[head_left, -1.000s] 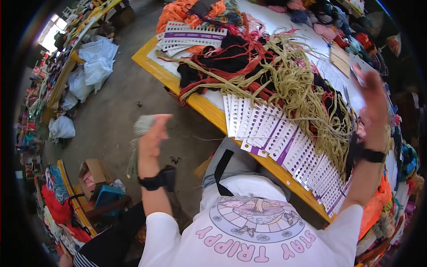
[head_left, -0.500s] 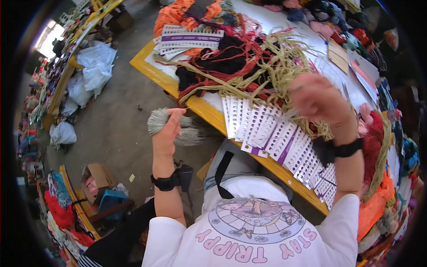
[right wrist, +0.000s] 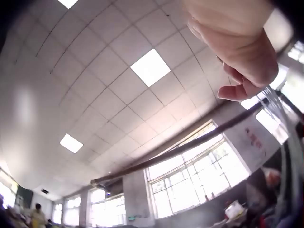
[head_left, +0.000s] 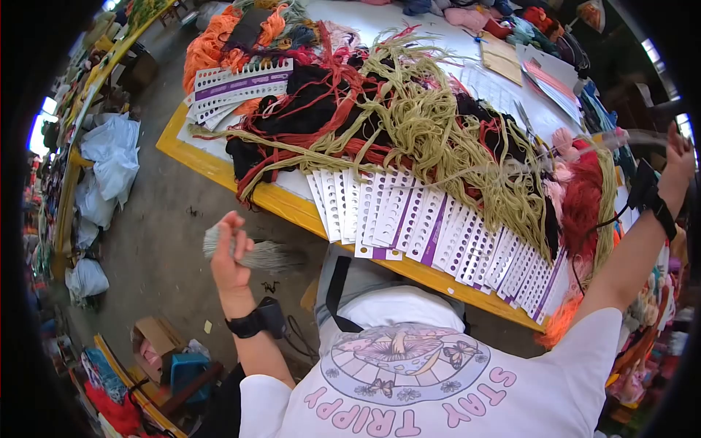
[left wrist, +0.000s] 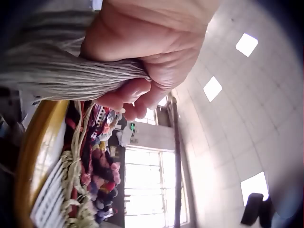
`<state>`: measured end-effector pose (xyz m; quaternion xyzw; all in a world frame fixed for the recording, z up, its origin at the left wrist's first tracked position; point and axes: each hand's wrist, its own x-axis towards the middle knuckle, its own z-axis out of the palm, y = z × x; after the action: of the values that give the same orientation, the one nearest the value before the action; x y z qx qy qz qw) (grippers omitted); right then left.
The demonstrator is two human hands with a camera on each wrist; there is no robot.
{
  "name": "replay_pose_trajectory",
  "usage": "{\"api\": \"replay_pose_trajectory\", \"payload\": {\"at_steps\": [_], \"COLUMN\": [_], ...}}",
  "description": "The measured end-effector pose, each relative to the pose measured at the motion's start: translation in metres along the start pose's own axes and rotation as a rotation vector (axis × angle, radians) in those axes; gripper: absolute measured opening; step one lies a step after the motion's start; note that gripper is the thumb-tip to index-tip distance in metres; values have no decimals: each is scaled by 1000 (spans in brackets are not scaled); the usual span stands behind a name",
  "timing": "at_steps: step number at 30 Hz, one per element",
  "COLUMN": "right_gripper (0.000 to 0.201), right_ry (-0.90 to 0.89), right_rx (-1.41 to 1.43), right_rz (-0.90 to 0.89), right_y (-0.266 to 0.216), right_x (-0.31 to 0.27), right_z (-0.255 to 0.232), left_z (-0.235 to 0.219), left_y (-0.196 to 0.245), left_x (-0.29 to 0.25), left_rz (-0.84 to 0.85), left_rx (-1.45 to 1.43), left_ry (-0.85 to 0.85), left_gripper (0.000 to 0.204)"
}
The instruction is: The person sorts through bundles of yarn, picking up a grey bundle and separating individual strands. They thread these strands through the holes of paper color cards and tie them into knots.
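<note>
The left hand grips a bundle of pale grey-green thread over the floor, left of the table. In the left wrist view the fingers curl round the thread. Far out at the right, the right hand is raised beyond the table, pinching pale strands that trail back leftward. The right wrist view has the strands hanging from the pinched fingertips. Between the hands, white cards with rows of holes line the table's edge beside tangled olive yarn.
The yellow-edged table also bears orange yarn, red yarn, scissors and a brown card. White plastic bags lie at the left. A cardboard box and a blue bin stand lower left.
The right hand has swung from over the olive yarn out to the far right, drawing pale strands along. The left hand has shifted slightly left and down, still gripping its bundle. The head view has turned.
</note>
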<state>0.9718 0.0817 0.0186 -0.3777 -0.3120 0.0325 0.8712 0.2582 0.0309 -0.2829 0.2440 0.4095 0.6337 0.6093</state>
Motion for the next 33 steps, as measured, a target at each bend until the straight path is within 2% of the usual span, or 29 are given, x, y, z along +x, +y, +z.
{"api": "replay_pose_trajectory", "payload": {"at_steps": [2,3,5,6,7,9,11,13,15,18,21,22,24,25,26,27,30,33], "right_gripper": [18,11,12,13,15,18,27,26,29,24,22,17,13,11,10,11,13,17], "right_ry": [-139,-208,-369,-462,-542,-712,-1103,-1137,-1157,-1196,-1195,-1252,-1410,-1466,-1363,-1328,-1259,-1255], "right_rx": [81,125,161,167,125,58,68,223,376,368,136,-93,-351,-471,-491,-468,-462,-549], "right_rz": [117,182,425,612,866,1330,1510,1578,1639,1660,1422,1244,816,590,683,684,684,716], "right_y": [-1,4,40,61,87,120,139,151,157,160,168,167,164,163,157,161,174,174], "right_x": [-34,-63,-144,-198,-282,-412,-471,-506,-521,-524,-536,-539,-543,-545,-546,-549,-557,-558], "right_z": [15,28,64,83,104,125,123,116,117,118,121,122,125,126,132,130,123,127], "left_z": [-9,-5,22,35,47,67,86,83,84,79,72,69,57,50,47,45,52,56], "left_y": [9,7,-3,-11,-20,-35,-50,-65,-70,-73,-71,-76,-95,-103,-105,-108,-104,-93], "left_x": [0,0,7,10,14,25,35,50,55,60,61,61,62,63,64,65,67,74], "left_rz": [15,-28,-102,-114,-128,-256,-291,-362,-396,-449,-398,-253,44,136,229,323,255,58], "left_rx": [-135,-106,-39,31,101,47,128,176,208,183,264,399,666,806,946,1084,1191,1295], "left_ry": [-47,-59,-76,-63,-48,-92,-147,-313,-238,-240,-118,-80,-3,47,96,145,96,108], "left_gripper": [24,24,24,25,26,27,27,26,23,13,13,13,13,15,17,19,21,25]}}
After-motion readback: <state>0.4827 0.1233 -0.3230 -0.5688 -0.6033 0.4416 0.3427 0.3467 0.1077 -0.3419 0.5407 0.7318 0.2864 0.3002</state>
